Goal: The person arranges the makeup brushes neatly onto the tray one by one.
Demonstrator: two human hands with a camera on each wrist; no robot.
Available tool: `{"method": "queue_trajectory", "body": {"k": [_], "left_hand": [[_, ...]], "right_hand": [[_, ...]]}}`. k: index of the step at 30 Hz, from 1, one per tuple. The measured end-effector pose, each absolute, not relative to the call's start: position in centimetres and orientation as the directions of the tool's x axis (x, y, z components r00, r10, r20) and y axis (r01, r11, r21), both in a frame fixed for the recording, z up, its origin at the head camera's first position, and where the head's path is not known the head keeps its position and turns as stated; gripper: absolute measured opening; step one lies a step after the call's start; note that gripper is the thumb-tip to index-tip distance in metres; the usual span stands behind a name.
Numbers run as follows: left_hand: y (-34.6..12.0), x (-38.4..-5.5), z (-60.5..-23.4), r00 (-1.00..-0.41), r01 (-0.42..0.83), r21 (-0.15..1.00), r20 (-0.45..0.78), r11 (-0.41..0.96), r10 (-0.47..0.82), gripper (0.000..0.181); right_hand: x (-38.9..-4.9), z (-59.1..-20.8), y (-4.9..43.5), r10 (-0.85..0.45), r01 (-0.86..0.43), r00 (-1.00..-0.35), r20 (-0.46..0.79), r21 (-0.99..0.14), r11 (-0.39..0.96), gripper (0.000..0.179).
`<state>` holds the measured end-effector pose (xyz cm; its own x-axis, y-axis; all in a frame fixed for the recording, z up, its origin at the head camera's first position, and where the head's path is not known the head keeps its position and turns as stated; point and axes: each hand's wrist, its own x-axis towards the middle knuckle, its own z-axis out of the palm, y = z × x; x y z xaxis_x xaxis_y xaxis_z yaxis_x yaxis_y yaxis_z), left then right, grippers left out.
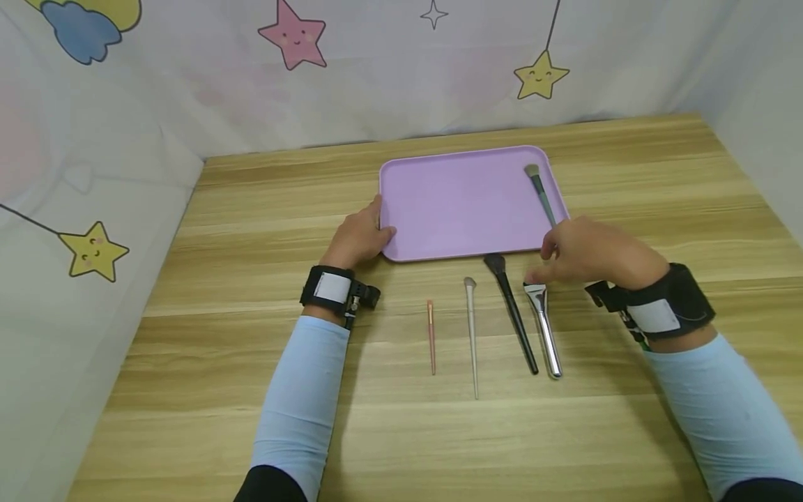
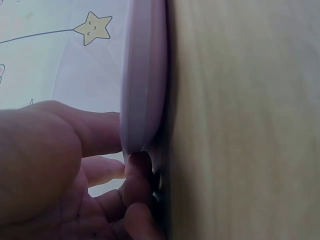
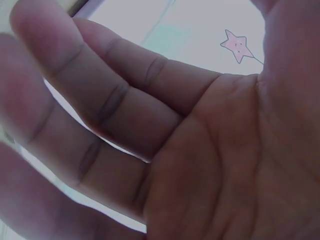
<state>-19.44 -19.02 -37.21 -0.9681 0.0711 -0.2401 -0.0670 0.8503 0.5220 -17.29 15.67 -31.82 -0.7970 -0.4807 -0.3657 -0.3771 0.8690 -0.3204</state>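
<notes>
Just nearside of the right hand's fingers, the silver brush.

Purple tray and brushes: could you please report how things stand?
Left hand grips edge of purple tray. Right hand at head of silver brush, grip unclear. Green brush on tray, right hand hiding its handle end.

Tabletop passable between left sleeve and pink brush; right hand blocks tray's near-right corner.
</notes>
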Motion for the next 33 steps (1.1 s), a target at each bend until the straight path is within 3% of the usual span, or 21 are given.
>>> {"method": "queue_trajectory", "body": {"k": [33], "left_hand": [[-19.14, -19.52, -37.29, -0.969, -0.073, 0.523, -0.24, 0.849, 0.065, 0.074]], "right_hand": [[-16.51, -32.66, 14.79, -0.462, -0.38, -0.741, -0.487, -0.264, 0.887, 0.039]]}}
